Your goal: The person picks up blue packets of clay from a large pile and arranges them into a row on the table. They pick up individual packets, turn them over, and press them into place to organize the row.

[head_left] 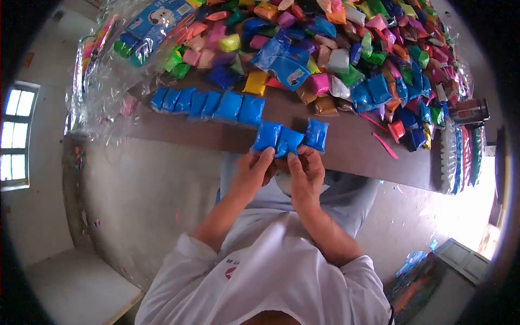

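White T-shirt point(292, 260) closest. Pinching flat blue sachet point(267, 134) in left hand point(252, 169), crumpled sachet point(289, 141) in right hand point(307, 174). Could burst if over-squeezed.

A brown table point(195, 129) carries blue packets point(227, 106), a heaped multicoloured pile point(338, 60) and pink tools point(385, 145).

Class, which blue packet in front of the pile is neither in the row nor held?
The lone packet just beyond the right hand; the others are held or in the row.
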`<action>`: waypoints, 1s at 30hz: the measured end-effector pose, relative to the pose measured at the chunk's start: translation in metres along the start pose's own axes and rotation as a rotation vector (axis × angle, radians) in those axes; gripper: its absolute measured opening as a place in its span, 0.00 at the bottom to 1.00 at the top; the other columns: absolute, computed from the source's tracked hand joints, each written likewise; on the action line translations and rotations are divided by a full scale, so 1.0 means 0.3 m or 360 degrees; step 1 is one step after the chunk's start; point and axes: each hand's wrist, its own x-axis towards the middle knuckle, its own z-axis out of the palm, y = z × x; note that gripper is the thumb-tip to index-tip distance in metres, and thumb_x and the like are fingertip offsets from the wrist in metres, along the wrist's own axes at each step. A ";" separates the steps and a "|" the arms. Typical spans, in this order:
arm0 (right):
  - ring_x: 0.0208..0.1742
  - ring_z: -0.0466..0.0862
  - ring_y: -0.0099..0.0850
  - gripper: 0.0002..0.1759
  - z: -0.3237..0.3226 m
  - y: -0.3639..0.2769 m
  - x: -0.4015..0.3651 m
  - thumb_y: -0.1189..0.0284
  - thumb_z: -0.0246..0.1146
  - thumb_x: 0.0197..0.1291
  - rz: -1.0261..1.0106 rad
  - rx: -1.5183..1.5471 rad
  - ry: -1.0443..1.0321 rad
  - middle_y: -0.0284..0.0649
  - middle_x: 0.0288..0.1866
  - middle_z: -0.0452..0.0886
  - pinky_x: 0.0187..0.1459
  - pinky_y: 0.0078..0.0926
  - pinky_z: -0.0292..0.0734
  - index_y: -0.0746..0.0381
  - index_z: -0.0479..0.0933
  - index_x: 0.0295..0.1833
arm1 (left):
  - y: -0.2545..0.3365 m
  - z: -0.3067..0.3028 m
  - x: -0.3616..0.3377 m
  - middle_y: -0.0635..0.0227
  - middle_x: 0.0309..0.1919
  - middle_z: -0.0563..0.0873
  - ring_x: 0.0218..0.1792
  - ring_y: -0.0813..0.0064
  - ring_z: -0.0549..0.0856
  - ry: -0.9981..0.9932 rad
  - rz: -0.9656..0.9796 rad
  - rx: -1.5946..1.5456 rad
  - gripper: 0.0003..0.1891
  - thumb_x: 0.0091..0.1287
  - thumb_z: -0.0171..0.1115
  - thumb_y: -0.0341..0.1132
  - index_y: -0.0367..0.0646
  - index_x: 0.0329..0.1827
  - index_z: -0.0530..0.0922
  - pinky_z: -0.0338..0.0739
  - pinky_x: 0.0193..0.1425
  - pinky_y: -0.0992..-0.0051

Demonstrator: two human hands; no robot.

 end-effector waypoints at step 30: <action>0.26 0.82 0.33 0.06 0.003 -0.134 0.193 0.72 0.62 0.56 -0.0638 -0.1819 -0.0018 0.43 0.26 0.80 0.29 0.30 0.74 0.62 0.75 0.38 | 0.049 0.016 0.092 0.73 0.12 0.71 0.08 0.83 0.63 -0.0268 -0.0053 -0.0068 0.20 0.68 0.48 0.51 0.44 0.29 0.76 0.53 0.11 0.80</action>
